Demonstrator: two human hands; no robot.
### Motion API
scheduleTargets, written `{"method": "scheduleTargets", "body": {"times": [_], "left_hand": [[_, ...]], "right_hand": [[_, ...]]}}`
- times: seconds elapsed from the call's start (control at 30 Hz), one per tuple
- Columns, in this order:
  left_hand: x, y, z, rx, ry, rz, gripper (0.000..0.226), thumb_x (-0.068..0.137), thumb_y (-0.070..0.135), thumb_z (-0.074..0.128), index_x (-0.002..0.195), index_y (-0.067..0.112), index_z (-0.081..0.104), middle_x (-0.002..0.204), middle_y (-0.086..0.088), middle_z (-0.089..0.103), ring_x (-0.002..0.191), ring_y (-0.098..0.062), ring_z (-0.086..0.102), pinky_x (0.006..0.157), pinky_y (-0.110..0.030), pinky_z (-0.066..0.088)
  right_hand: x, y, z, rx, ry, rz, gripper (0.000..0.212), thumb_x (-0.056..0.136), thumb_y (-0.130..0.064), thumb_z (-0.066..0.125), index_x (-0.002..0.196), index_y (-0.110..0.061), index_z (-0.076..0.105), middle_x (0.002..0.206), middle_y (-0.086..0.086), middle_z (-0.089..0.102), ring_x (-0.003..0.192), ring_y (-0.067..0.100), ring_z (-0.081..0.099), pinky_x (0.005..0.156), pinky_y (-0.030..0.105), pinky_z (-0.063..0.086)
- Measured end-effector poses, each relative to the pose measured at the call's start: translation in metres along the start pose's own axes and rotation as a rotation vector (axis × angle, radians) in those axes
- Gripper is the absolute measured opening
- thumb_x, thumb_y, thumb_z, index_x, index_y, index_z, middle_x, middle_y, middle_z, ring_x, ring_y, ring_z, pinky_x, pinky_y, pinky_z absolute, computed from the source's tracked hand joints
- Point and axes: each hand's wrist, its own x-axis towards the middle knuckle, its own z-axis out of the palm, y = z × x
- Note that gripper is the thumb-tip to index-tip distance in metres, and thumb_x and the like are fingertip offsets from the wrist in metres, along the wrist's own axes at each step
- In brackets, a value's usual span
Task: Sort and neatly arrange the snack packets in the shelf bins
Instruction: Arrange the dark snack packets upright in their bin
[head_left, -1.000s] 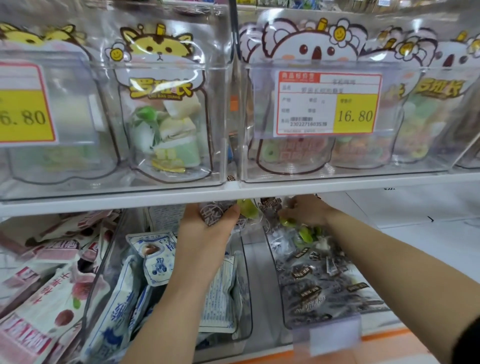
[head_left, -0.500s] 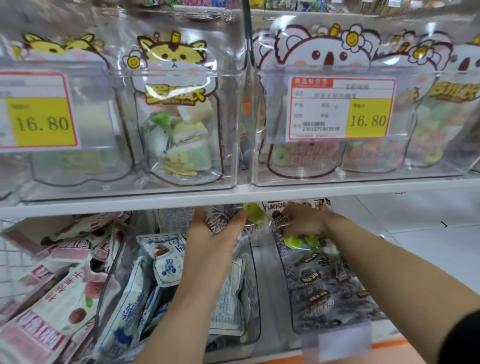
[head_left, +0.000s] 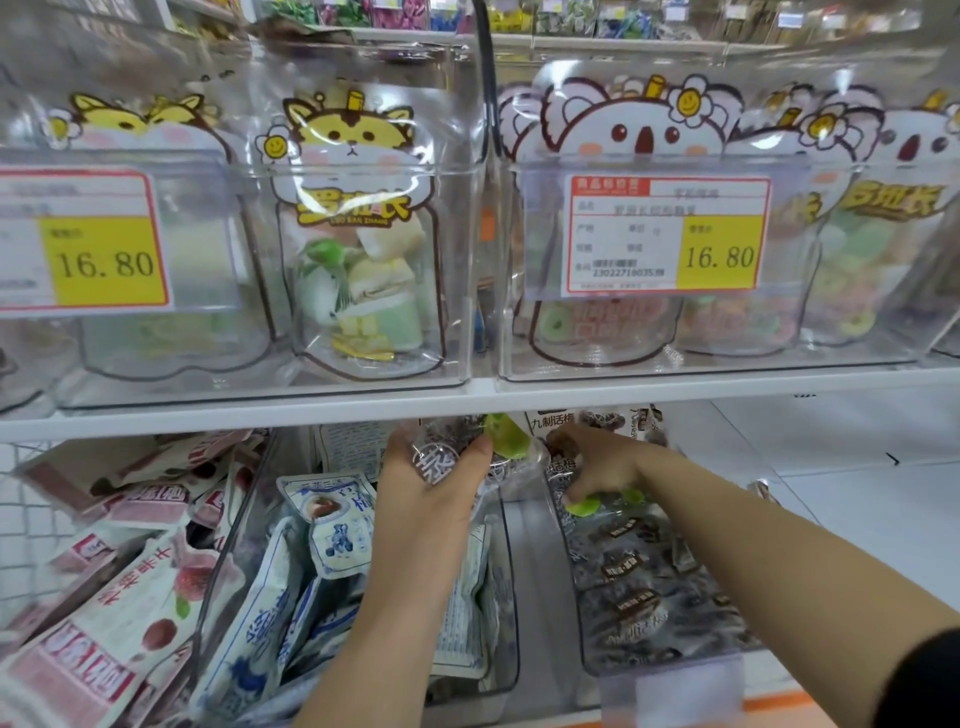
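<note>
Under the white shelf board, my left hand (head_left: 436, 483) grips a clear packet of dark plums with a green patch (head_left: 467, 447), held above the middle bin (head_left: 511, 597) of blue-and-white packets (head_left: 337, 535). My right hand (head_left: 602, 462) reaches into the right bin (head_left: 660, 660) and its fingers curl round the top of a clear dark-plum packet (head_left: 566, 462) there. More dark-plum packets (head_left: 634, 577) lie flat in that bin, with green pieces (head_left: 584, 505) just below my fingers.
Red-and-white packets (head_left: 119, 597) lie jumbled in the left bin. On the shelf above stand clear bins with cat-print candy bags (head_left: 358, 249), koala-print bags (head_left: 644, 135) and yellow 16.80 price tags (head_left: 719, 257). The shelf board (head_left: 467, 402) hangs low over both hands.
The view has shifted slightly, so the shelves sit lower and further right in the frame. Both hands keep their grips in nearly the same places.
</note>
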Motion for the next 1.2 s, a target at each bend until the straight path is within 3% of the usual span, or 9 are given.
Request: {"method": "scheduleTargets", "body": {"times": [0.07,0.2,0.4,0.5,0.57,0.7,0.87,0.97,1.2], "left_hand": [[0.0,0.0,0.001,-0.003,0.003,0.008,0.065,0.073,0.055,0.073,0.128,0.031,0.048,0.125,0.015,0.057,0.119,-0.009,0.05,0.102,-0.039,0.036],[0.001,0.0,-0.001,-0.007,0.005,0.007,0.066,0.071,0.057,0.072,0.128,0.032,0.049,0.127,0.012,0.058,0.12,-0.012,0.051,0.104,-0.043,0.037],[0.005,-0.001,-0.002,-0.007,-0.005,-0.008,0.053,0.077,0.049,0.072,0.122,0.03,0.053,0.119,0.012,0.062,0.113,-0.01,0.055,0.093,-0.033,0.04],[0.005,0.0,-0.002,0.007,-0.008,-0.014,0.048,0.078,0.047,0.071,0.119,0.031,0.055,0.116,0.013,0.064,0.11,-0.008,0.056,0.088,-0.031,0.039],[0.005,0.001,-0.002,0.01,-0.012,-0.01,0.039,0.08,0.044,0.071,0.114,0.032,0.058,0.107,0.016,0.067,0.104,-0.005,0.059,0.082,-0.026,0.04],[0.006,-0.001,-0.002,0.037,-0.008,-0.004,0.049,0.078,0.049,0.071,0.12,0.03,0.055,0.115,0.013,0.064,0.11,-0.009,0.056,0.09,-0.033,0.04],[0.005,-0.003,-0.002,0.042,0.002,0.003,0.066,0.074,0.057,0.071,0.128,0.028,0.049,0.125,0.01,0.059,0.119,-0.013,0.052,0.103,-0.04,0.036],[0.004,-0.003,-0.002,0.028,0.004,0.003,0.068,0.073,0.057,0.071,0.13,0.027,0.048,0.127,0.009,0.058,0.12,-0.013,0.051,0.104,-0.04,0.036],[0.004,-0.001,-0.002,0.008,-0.005,-0.018,0.06,0.075,0.053,0.071,0.125,0.029,0.05,0.125,0.011,0.058,0.119,-0.012,0.051,0.099,-0.038,0.036]], "right_hand": [[0.003,0.001,-0.004,-0.006,-0.031,-0.012,0.079,0.078,-0.001,0.07,0.144,-0.018,0.03,0.145,0.011,0.039,0.061,0.02,0.06,0.054,0.029,0.052],[0.012,0.004,-0.006,-0.146,-0.033,0.053,0.089,0.072,-0.021,0.077,0.147,-0.018,0.03,0.146,0.009,0.041,0.117,0.029,0.055,0.093,0.038,0.049],[0.012,0.004,-0.006,-0.083,-0.007,0.101,0.088,0.07,-0.025,0.078,0.145,-0.014,0.034,0.141,0.011,0.047,0.111,0.025,0.056,0.079,0.028,0.048],[0.013,0.009,-0.004,-0.072,0.023,0.06,0.07,0.068,-0.026,0.078,0.131,-0.011,0.052,0.117,0.008,0.062,0.093,0.02,0.062,0.072,0.027,0.051],[0.011,0.016,-0.006,-0.046,0.166,0.032,0.038,0.068,-0.024,0.078,0.102,-0.014,0.063,0.095,0.001,0.064,0.082,0.015,0.061,0.062,0.022,0.046],[0.004,0.026,-0.008,0.257,0.474,0.038,0.03,0.071,-0.02,0.078,0.093,-0.011,0.06,0.083,0.001,0.06,0.077,0.018,0.058,0.066,0.025,0.041],[-0.002,0.011,-0.001,-0.09,0.361,-0.012,0.066,0.081,-0.026,0.07,0.139,-0.023,0.039,0.13,-0.001,0.054,0.114,0.02,0.054,0.085,0.027,0.044],[0.001,0.011,-0.005,-0.395,0.433,0.032,0.061,0.08,-0.04,0.067,0.134,-0.026,0.041,0.122,-0.002,0.058,0.112,0.022,0.055,0.081,0.03,0.045],[0.014,0.02,-0.002,-0.061,0.381,-0.033,0.051,0.078,-0.022,0.07,0.125,-0.016,0.05,0.117,0.002,0.059,0.104,0.02,0.057,0.079,0.027,0.047]]}}
